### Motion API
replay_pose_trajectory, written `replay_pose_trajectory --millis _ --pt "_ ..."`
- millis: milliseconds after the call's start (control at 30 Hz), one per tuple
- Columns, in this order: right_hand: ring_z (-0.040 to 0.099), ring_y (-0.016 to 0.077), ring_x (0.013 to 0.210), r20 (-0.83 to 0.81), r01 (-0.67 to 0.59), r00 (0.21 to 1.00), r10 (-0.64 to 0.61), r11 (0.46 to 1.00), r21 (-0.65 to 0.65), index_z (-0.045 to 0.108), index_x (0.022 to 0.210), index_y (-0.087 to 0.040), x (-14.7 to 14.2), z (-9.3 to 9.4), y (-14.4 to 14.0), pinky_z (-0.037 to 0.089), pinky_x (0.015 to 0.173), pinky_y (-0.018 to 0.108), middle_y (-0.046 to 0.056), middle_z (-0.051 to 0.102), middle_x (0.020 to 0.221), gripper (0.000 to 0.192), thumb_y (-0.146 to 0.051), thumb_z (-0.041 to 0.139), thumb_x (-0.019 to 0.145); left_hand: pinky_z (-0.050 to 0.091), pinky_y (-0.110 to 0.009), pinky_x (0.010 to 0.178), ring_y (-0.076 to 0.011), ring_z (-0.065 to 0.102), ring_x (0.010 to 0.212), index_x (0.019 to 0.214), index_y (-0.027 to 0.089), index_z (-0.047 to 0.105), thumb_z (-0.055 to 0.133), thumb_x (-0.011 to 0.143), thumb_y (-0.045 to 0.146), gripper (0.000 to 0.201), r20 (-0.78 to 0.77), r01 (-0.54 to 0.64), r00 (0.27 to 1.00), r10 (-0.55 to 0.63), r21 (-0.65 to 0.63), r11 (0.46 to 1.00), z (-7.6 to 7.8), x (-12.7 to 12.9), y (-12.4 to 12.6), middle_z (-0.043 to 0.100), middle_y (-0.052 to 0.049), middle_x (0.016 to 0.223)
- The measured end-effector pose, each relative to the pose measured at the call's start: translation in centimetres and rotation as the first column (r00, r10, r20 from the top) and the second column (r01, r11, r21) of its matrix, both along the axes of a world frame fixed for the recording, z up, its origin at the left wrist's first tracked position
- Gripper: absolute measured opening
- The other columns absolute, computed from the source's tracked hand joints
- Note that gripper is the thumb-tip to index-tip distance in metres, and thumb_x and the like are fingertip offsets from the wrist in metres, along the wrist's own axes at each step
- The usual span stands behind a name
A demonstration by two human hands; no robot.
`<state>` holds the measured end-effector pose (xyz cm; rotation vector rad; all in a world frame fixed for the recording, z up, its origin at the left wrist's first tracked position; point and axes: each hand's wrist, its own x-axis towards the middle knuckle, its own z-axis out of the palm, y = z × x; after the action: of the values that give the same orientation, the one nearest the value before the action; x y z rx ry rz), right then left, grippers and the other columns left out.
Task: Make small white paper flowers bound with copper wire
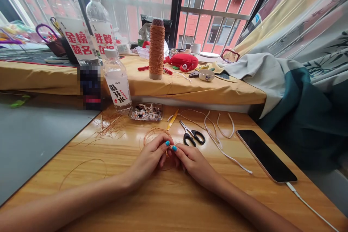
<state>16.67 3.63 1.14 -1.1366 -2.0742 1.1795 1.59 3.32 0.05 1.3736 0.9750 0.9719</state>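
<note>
My left hand [156,152] and my right hand [191,157] meet above the wooden table, their blue-nailed thumbs almost touching. Both are closed in a pinch on thin orange-brown thread [156,133], which loops out behind my left fingers. Some small pale piece seems to sit between the thumbs, too small to make out. Just beyond my right hand lie scissors [193,136] with black handles, blades pointing away and slightly spread. A yellow flat stick [173,119] rests to their left. White cords [213,128] trail across the table on the right.
A clear tray of small beads [146,111] stands beside a water bottle [117,83]. Thread scraps [108,125] lie at left, a charging phone [266,156] at right. A tall thread spool [157,50] and a red pouch [185,61] stand on the cloth-covered ledge [190,88] behind.
</note>
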Motion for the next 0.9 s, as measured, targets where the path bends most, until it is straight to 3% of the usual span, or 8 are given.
replay_pose_trajectory --millis 267,533,800,900 --pt "0.042 0.0088 0.053 -0.011 -0.001 1.000 0.002 1.000 0.018 0.045 0.061 -0.018 0.01 0.10 -0.05 0.032 0.050 0.020 -0.002 0.046 0.056 0.038 -0.041 0.028 0.085 0.030 -0.017 0.041 -0.0035 0.037 0.039 0.086 0.017 0.044 0.040 0.079 0.035 0.020 0.001 -0.024 1.000 0.024 -0.041 0.999 0.42 0.14 -0.23 0.045 0.005 0.061" --pt "0.038 0.0064 0.045 -0.128 0.089 0.986 -0.107 0.986 -0.139 0.045 0.067 -0.017 0.12 -0.27 0.10 0.030 0.043 0.019 -0.003 0.044 0.055 0.033 -0.042 0.031 0.084 0.030 -0.017 0.040 -0.0025 0.037 0.038 0.089 0.017 0.044 0.035 0.081 0.038 0.024 -0.030 -0.061 0.998 0.061 0.004 0.998 0.78 0.30 -0.36 0.048 0.005 0.067" --pt "0.038 0.0062 0.047 -0.193 0.150 0.964 -0.181 0.975 -0.165 0.047 0.069 -0.016 0.16 -0.33 0.26 0.031 0.044 0.018 -0.003 0.043 0.056 0.034 -0.042 0.030 0.084 0.030 -0.017 0.040 -0.0022 0.037 0.037 0.090 0.017 0.044 0.034 0.081 0.037 0.024 -0.038 -0.064 0.997 0.064 0.006 0.998 0.86 0.27 -0.50 0.047 0.005 0.066" --pt "0.037 0.0060 0.047 -0.228 0.145 0.955 -0.189 0.970 -0.197 0.048 0.073 -0.016 0.12 -0.28 0.27 0.030 0.042 0.017 -0.004 0.041 0.055 0.029 -0.039 0.033 0.083 0.029 -0.017 0.040 -0.0036 0.036 0.038 0.094 0.017 0.044 0.034 0.081 0.036 0.025 -0.041 -0.047 0.998 0.047 -0.005 0.999 0.58 0.19 -0.42 0.043 0.006 0.056"
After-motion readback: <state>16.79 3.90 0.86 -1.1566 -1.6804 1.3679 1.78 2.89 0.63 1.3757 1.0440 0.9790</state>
